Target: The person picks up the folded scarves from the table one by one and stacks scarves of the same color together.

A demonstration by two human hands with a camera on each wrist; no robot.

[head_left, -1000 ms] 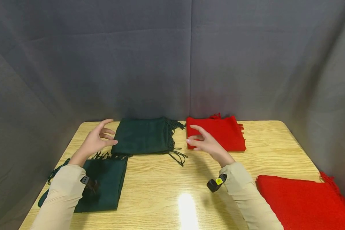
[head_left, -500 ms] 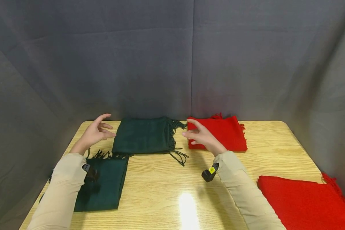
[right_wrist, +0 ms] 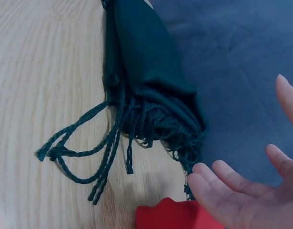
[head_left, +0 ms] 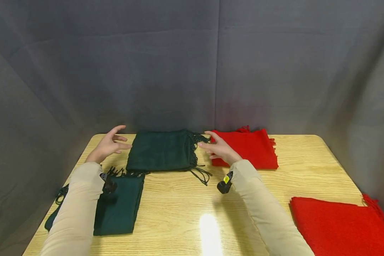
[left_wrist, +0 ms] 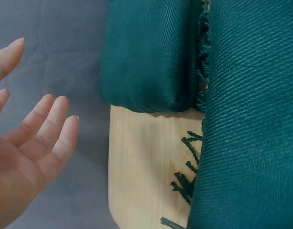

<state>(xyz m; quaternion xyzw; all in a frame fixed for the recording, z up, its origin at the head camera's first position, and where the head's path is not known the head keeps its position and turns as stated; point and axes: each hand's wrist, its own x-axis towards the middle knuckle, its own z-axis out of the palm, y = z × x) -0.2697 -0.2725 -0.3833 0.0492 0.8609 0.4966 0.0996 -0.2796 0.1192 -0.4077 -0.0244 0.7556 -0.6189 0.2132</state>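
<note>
A folded dark green scarf [head_left: 160, 151] with a knotted fringe lies at the table's far edge. Just off its left end hovers my left hand [head_left: 108, 145], fingers spread and holding nothing; the left wrist view shows that palm [left_wrist: 22, 164] apart from the cloth. My right hand [head_left: 221, 148], also holding nothing, hangs above the gap between the green fringe [head_left: 198, 170] and a folded red scarf [head_left: 256, 149]. Its fingers [right_wrist: 232, 181] are loosely extended in the right wrist view. Beneath my left forearm lies a second folded green scarf [head_left: 120, 209], partly hidden by the sleeve.
Another folded red scarf [head_left: 342, 227] occupies the near right of the wooden table [head_left: 172, 206], running out of view. Grey curtains [head_left: 166, 71] enclose the back and sides. Each wrist bears a small black camera [head_left: 224, 185].
Both hands have moved forward, toward the far edge; the right one also drifted left. The whole scene shifts slightly to the right in view. The scarves stay in place on the table.
</note>
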